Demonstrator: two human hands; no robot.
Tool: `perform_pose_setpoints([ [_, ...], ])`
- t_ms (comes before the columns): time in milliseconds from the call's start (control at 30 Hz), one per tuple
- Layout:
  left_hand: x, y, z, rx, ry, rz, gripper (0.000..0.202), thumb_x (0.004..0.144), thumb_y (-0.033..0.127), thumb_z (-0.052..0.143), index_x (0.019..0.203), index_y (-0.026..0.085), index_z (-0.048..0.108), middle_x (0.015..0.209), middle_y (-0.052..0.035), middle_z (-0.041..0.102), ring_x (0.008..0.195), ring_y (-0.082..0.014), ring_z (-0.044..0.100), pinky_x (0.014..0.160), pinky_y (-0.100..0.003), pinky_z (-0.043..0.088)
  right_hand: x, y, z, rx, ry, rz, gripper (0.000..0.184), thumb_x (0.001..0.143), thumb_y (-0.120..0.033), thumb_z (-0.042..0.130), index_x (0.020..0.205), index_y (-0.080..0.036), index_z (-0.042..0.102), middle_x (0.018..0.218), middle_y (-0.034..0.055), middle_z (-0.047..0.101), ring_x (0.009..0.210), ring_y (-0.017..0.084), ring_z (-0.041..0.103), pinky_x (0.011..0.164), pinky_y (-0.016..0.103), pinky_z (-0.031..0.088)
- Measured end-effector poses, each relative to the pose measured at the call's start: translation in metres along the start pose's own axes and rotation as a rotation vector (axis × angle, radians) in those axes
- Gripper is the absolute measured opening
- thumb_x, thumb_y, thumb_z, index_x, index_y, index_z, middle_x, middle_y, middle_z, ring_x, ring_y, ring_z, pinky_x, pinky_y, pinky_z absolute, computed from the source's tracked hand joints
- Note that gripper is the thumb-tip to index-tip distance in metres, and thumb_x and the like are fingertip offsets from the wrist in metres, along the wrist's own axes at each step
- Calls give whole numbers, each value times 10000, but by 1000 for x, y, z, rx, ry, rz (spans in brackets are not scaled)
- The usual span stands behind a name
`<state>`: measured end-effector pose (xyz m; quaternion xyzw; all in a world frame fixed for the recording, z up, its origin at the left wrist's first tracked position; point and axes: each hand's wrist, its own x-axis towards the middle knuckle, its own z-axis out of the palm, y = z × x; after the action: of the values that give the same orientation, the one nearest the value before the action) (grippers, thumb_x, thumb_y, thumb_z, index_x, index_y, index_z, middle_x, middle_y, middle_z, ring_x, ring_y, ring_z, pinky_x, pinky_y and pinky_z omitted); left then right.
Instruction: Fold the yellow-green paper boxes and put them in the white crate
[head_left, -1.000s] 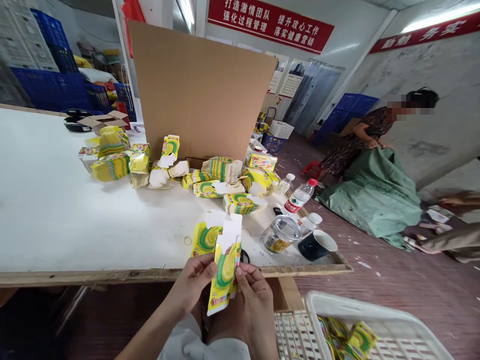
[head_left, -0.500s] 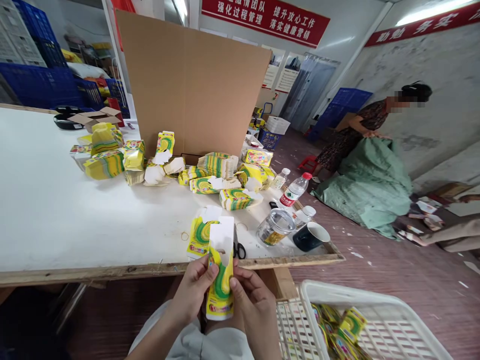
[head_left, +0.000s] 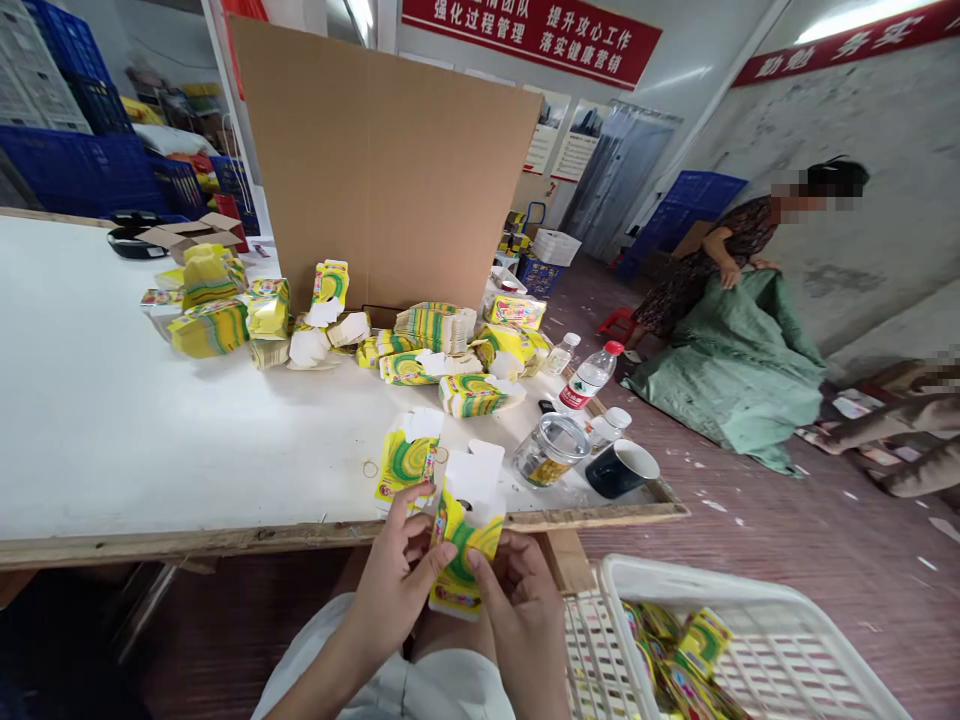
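A yellow-green printed carton with white open end flaps is held over my lap, at the table's front edge. My left hand grips its left side, thumb on the printed face. My right hand holds the right side, thumb in front and fingers curled behind. The carton leans, its white flaps pointing up and away. Just beyond my left fingers, a flat stack of like cartons lies on the white table. The carton covers the spot where scissors lay.
Several bundles of cartons line the table before a cardboard sheet. At right stand a clear jar, a dark mug and a red-capped bottle. A white basket holds cartons. A person handles a green sack.
The carton has shifted right and tilted, and looks wider open. My left fingers have lifted and spread along its edge. The person beyond has raised the sack's edge.
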<state>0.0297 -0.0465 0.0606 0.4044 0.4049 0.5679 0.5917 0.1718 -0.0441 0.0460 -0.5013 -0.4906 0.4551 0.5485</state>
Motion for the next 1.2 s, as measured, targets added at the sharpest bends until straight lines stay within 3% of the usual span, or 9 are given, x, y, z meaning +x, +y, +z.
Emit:
perform_pose_setpoints([
  [200,-4,14,-14,34,-250,-21,579,901,310,663,1405,287,381,1166,-85,707,1028,-220,680,916,-328,499,2,-9,-17,66,-156,-126,441,900,-326,670,1321,-307,539,1196,87,704,998,212,704,845,324,582],
  [367,-3,14,-20,49,-381,-104,324,813,237,756,1094,232,594,851,0,692,799,-169,669,703,-229,481,8,-27,-31,-95,-333,-67,172,902,-377,661,970,-231,718,867,47,728,773,190,680,682,246,551],
  [467,-4,11,-19,5,-370,-130,467,801,241,771,1208,250,543,903,-13,707,789,-168,669,688,-231,483,11,-28,-32,-165,-297,-104,232,918,-403,633,824,-211,721,767,37,709,728,185,673,661,238,540],
  [567,-5,13,-18,-12,-369,-132,745,846,273,732,1470,321,328,1140,-70,708,908,-198,684,785,-288,515,14,-21,-30,-141,-225,-124,248,902,-416,656,1054,-231,721,949,74,752,840,216,712,721,276,574],
  [667,-3,17,-19,25,-401,-92,605,867,289,707,1425,282,473,1244,-96,685,1041,-235,668,906,-335,509,15,-18,-30,-134,-188,-156,380,910,-419,647,1259,-268,653,1085,94,748,953,237,713,783,324,588],
  [800,0,14,-19,90,-299,-48,469,870,302,703,1326,264,602,1240,-95,700,1017,-239,692,855,-309,544,16,-30,-34,-202,-194,-236,397,956,-532,506,1017,-261,790,1112,104,735,1058,275,672,885,390,562],
  [933,-1,7,-15,132,-271,-31,463,878,283,693,1332,289,605,1376,-96,625,1083,-255,680,884,-319,555,13,-37,-32,-299,-310,-61,418,869,-474,664,1206,-230,701,866,58,739,794,222,691,680,291,559],
  [1033,-5,5,-14,139,-303,-28,488,913,273,641,1392,292,549,1391,-101,618,1153,-273,652,940,-350,537,12,-29,-27,-462,-272,-23,400,887,-410,633,1230,-204,645,611,-32,611,514,141,534,486,219,417],
  [1200,-4,6,-16,112,-305,-23,529,901,313,661,1411,255,530,1334,-122,660,1171,-294,644,960,-368,522,12,-21,-19,-536,-250,-69,336,895,-390,585,1160,-184,599,544,-60,567,480,136,494,486,223,370],
])
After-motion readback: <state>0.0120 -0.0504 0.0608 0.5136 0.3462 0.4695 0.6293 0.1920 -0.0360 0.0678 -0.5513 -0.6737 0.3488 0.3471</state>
